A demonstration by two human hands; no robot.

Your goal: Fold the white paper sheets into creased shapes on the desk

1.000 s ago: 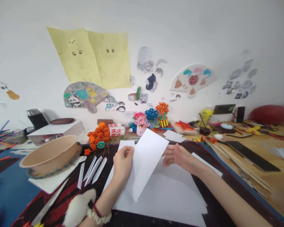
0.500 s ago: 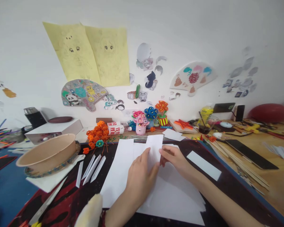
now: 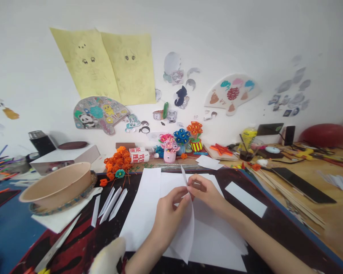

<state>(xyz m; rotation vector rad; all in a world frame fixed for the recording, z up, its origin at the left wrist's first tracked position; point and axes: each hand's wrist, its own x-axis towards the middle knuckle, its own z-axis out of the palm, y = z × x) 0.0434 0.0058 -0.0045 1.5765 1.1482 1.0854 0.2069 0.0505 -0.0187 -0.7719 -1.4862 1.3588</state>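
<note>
A strip of white paper (image 3: 189,232) stands on edge between my hands, bowed along its length. My left hand (image 3: 170,213) pinches it from the left with thumb and fingers. From the right, my right hand (image 3: 204,192) grips the same strip near its upper part, fingers curled. Beneath both hands lie white paper sheets (image 3: 217,236), and a longer white sheet (image 3: 141,205) is at their left. Several narrow folded paper strips (image 3: 111,205) rest to the left on the dark mat. A flat paper rectangle (image 3: 246,199) sits to the right.
Scissors (image 3: 58,243) and a beige basin (image 3: 57,184) are at the left. Orange pipe-cleaner flowers (image 3: 117,163), a white bottle (image 3: 140,156) and small flower pots (image 3: 169,155) line the back. Wooden sticks (image 3: 288,198) and a dark phone-like slab (image 3: 303,184) lie at the right.
The paper strip has turned from facing me flat to standing edge-on. Both hands have shifted slightly, their fingers now close together on it.
</note>
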